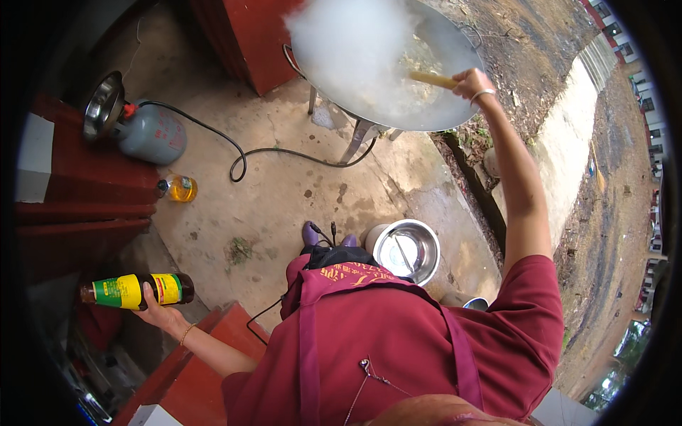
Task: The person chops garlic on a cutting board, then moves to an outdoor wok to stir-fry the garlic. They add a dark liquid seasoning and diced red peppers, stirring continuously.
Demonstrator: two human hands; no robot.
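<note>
Stretched far out to the left, my left hand is wrapped round a dark bottle with yellow and green labels. The bottle lies nearly sideways in the picture. My right hand reaches ahead and grips a wooden handle that slants into a very large wok. The handle's far end is lost in thick white steam. Some pale food shows through the steam inside the wok, but its kind is unclear. The wok rests on a metal stand.
A grey gas cylinder stands at the left with a steel bowl by its top; a black hose runs from it toward the stand. Near it is a bottle of yellow oil. By my feet sits a steel basin with a utensil inside.
</note>
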